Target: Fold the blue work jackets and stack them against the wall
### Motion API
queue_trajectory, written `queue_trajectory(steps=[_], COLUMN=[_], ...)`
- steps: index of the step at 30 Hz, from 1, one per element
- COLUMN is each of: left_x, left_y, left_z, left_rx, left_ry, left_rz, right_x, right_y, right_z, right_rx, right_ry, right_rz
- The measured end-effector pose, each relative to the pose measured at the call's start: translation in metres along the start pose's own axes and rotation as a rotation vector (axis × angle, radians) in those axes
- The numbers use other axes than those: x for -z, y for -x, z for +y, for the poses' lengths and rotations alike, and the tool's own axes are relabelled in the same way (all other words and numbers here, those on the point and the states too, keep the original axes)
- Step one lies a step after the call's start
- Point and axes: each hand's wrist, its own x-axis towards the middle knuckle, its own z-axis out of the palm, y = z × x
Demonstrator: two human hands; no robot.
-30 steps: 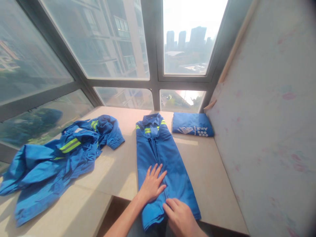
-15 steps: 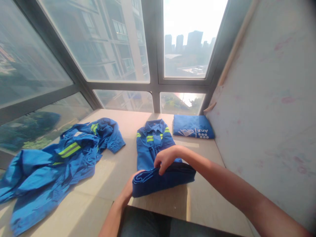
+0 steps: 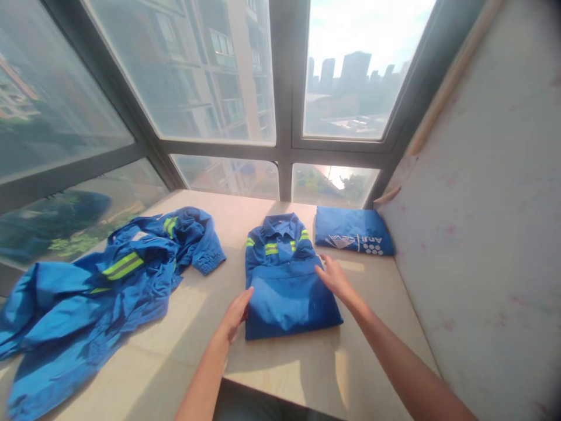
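Observation:
A blue jacket point(image 3: 289, 298) with yellow-green stripes lies folded in the middle of the wooden surface, collar toward the window, its lower part folded up flat over the front. My left hand point(image 3: 238, 313) rests at its left edge, fingers apart, thumb on the cloth. At the upper right edge of the fold is my right hand point(image 3: 333, 275), its fingers spread and touching the fabric. A second blue garment point(image 3: 127, 286) with the same stripes lies crumpled on the left. Near the window on the right sits a folded blue cloth point(image 3: 353, 231) with white lettering.
The pale wooden surface point(image 3: 197, 316) runs up to the window frame point(image 3: 284, 117). A white patterned wall point(image 3: 495, 234) borders it on the right. Dark clothing of the wearer shows at the bottom edge.
The rolled lower part of the jacket now lies flat over its front. My right hand has let go of it and moved right; my left hand has come out from beneath.

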Motion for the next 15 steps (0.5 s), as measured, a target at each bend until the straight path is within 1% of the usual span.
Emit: queue_trajectory(steps=[2,4,5,6,8,10,11,12,15], left_x=[-0.007,-0.015,-0.018,-0.020,-0.020,-0.016,-0.014,-0.012,-0.011], left_y=[-0.004,-0.006,-0.006,-0.006,-0.004,-0.001,0.000,0.001,0.001], left_z=[0.010,0.015,0.015,0.013,0.004,-0.007,-0.012,-0.016,-0.021], left_rx=[-0.009,-0.037,-0.062,-0.089,-0.148,-0.205,-0.224,-0.227,-0.157], left_ry=[0.003,0.032,0.045,0.050,0.038,0.031,0.031,0.026,-0.011], left_rz=[-0.060,-0.082,-0.066,-0.034,0.039,0.084,0.109,0.134,0.197], right_x=[-0.017,-0.029,-0.032,-0.033,-0.032,-0.030,-0.029,-0.030,-0.036], right_y=[0.019,0.029,0.032,0.033,0.034,0.032,0.031,0.031,0.032], right_z=[0.025,0.034,0.035,0.033,0.028,0.023,0.021,0.020,0.020], right_rx=[-0.168,-0.250,-0.247,-0.212,-0.072,0.076,0.111,0.110,0.000], right_ry=[-0.110,-0.188,-0.202,-0.203,-0.194,-0.200,-0.206,-0.207,-0.147], right_rz=[0.008,0.000,0.003,0.014,0.047,0.077,0.093,0.105,0.087])
